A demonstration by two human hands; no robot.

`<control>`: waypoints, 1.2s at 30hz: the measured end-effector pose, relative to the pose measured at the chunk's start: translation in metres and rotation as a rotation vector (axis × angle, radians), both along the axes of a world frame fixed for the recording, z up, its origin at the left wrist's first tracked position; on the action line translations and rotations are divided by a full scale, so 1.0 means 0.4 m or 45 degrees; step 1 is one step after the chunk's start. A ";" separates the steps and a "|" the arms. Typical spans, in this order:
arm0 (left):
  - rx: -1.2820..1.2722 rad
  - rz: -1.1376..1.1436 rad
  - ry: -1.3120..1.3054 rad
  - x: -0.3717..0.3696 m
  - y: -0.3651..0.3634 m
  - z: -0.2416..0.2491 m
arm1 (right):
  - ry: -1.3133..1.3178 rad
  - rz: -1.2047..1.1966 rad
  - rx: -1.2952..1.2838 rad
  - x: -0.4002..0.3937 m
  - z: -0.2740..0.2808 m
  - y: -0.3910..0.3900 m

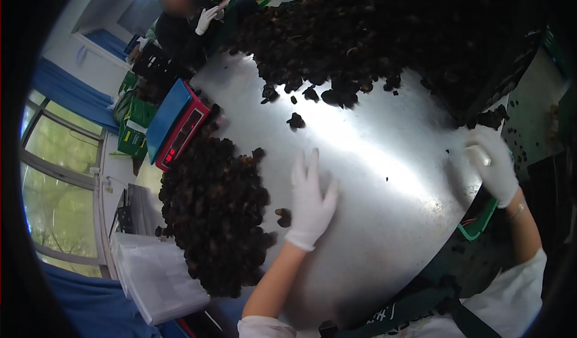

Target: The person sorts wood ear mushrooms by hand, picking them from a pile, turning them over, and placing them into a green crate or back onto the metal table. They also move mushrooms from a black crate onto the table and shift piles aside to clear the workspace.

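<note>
My left hand point(311, 202), in a white glove, is over the metal tabletop with its fingers spread and nothing in them. Just left of it lies one loose dark brown piece point(283, 218), wrinkled like a dried mushroom. Beyond that piece is a heap of the same dark pieces point(216, 218). My right hand point(494, 166), also gloved in white, is at the table's right edge with its fingers curled inward. Whether anything is in them I cannot make out. A few dark pieces point(493, 118) lie just above it.
A larger dark heap point(360, 31) covers the table's far side. At left stands a red scale point(183, 130) with a blue pan. White sheets or bags point(159, 278) lie below it. A green basket point(478, 224) is under the right edge. Another person point(189, 28) stands across the table.
</note>
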State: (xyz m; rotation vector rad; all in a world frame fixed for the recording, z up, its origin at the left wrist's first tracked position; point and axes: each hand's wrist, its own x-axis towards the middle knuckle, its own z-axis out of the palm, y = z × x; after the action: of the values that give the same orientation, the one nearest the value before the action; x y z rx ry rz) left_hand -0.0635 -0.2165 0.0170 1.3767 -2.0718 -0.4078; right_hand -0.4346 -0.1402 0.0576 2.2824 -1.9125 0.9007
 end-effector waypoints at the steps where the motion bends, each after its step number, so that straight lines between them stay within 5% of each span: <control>1: 0.000 0.053 0.127 -0.043 -0.032 -0.036 | -0.091 0.194 0.046 0.044 0.004 -0.067; 3: -0.054 0.196 0.276 -0.077 -0.125 -0.079 | -0.044 0.237 -0.143 0.111 -0.001 -0.246; 7: 0.023 0.411 0.131 -0.100 -0.288 -0.087 | -0.407 -0.228 -0.354 0.163 -0.052 -0.698; 8: 0.108 0.432 0.042 -0.100 -0.319 -0.082 | -0.219 -0.454 -0.326 0.161 -0.092 -0.790; 11: 0.037 0.149 0.278 -0.126 -0.412 -0.125 | -0.121 -0.505 0.155 0.241 -0.153 -0.840; 15: 0.284 -0.005 0.961 -0.217 -0.450 -0.078 | -0.490 0.302 0.335 0.166 -0.090 -0.775; 17: 0.176 0.063 1.226 -0.226 -0.448 -0.076 | -0.604 0.119 -0.044 0.104 -0.084 -0.748; 19: -0.018 0.239 0.975 -0.219 -0.471 -0.089 | -0.555 -0.147 -0.079 0.073 -0.107 -0.751; 21: 0.033 0.208 0.891 -0.219 -0.444 -0.074 | 0.196 -0.060 -0.082 0.120 -0.183 -0.707; 22: 0.088 0.127 0.829 -0.206 -0.446 -0.085 | 0.157 -0.122 -0.103 0.181 -0.181 -0.660; 24: 0.194 -0.029 0.704 -0.176 -0.451 -0.122 | -0.077 0.326 0.054 0.246 -0.139 -0.549; 26: 0.178 -0.126 0.640 -0.162 -0.348 -0.092 | 0.257 0.524 -0.077 0.288 -0.128 -0.403; 31: 0.156 -0.262 0.356 -0.056 -0.042 -0.037 | 0.137 1.039 0.224 0.253 -0.103 -0.150; 34: 0.182 -0.056 -0.093 0.064 0.072 -0.040 | -0.045 1.111 0.270 0.203 -0.073 -0.096; 36: 0.135 0.098 -0.194 0.145 0.098 -0.032 | -0.114 0.751 0.068 0.191 -0.063 -0.106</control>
State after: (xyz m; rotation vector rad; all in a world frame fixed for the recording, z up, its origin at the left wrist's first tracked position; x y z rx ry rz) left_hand -0.0056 -0.1774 0.0041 1.5887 -2.1367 -0.3963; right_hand -0.3581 -0.1826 0.0326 2.9457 -1.2985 1.0094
